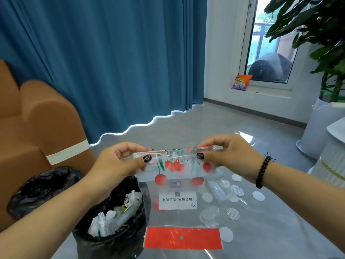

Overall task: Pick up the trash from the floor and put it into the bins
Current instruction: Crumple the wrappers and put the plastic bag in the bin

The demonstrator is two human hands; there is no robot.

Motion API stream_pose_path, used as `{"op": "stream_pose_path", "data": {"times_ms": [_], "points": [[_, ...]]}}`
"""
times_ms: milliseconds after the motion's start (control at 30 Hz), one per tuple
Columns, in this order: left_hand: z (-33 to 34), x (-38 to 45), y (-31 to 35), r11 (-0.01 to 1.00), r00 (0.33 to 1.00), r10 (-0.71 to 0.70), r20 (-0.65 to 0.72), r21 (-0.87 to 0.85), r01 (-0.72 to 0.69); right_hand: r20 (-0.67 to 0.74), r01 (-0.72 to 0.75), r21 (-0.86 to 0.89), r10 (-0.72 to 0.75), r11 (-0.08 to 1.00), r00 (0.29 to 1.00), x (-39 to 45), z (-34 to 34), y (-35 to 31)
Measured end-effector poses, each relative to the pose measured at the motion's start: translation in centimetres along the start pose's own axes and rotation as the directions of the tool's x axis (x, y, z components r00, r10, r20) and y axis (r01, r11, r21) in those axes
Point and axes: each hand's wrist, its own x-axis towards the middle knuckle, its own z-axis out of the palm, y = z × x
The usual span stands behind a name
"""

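Pinched at top edge by left hand (pixel 119 161) and right hand (pixel 224 152): bag (pixel 179 186); bin (pixel 113 217) at seven o'clock.

Bright, even daylight from window (pixel 268 49), upper right. Glowing strip under hem of curtain (pixel 104 53), left of window. Soft glare on floor (pixel 186 124) below window. Faint shadows. Wide-angle bending at edges; slight softness and compression smear throughout.
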Motion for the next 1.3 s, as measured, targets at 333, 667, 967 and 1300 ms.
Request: {"op": "stream_pose_path", "data": {"times_ms": [333,667,967,1300], "points": [[0.2,0.0,0.1,0.999,0.997,-0.045,0.058,-0.006,0.046,-0.086,0.033,0.085,-0.026,0.996,0.996,0.4,-0.2,0.2],[0.1,0.0,-0.1,0.999,1.0,-0.024,0.015,-0.038,0.024,-0.044,-0.02,0.237,0.031,0.971,0.999,0.6,-0.2,0.7],[0.0,0.1,0.0,0.975,0.996,-0.071,0.053,-0.205,0.08,-0.05,0.023,0.173,-0.014,0.985,0.999,0.7,-0.1,0.8],[-0.3,0.2,-0.2,0.995,1.0,0.012,-0.015,-0.103,-0.014,0.035,-0.059,0.221,0.053,0.974,0.998,0.7,0.3,1.0]]}}
